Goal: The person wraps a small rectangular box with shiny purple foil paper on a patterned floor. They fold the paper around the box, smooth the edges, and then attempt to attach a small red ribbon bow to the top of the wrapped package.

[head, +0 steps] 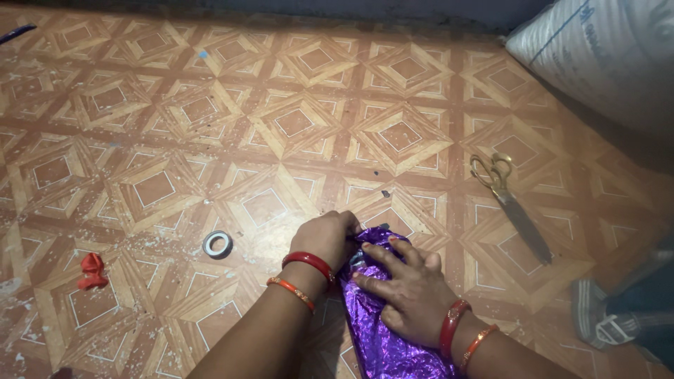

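In the lower middle of the frame, a bundle wrapped in shiny purple foil paper (382, 337) lies on the patterned floor (175, 140). The right hand (411, 291) lies flat on top of it, fingers spread, pressing the wrapping down rather than closing around it. The left hand (328, 238) is curled at the bundle's upper end, its grip clenched on a gathered bit of the foil. Both wrists wear red and orange bangles.

The foil looks thin, crinkly and slick; it probably creases at a touch, tears if pulled hard, and slides under dry fingers. The bundle seems light and somewhat soft, since it gives under the palm. It is best held at the bunched end, where the paper is gathered thick, with a flat palm steadying the body.

A small roll of tape (217, 244) sits near the left hand, toward the lower left. Scissors (511, 203) lie well apart at the right. A red scrap (91, 271) rests at the far left, and a white sack (604, 56) fills the upper right corner.
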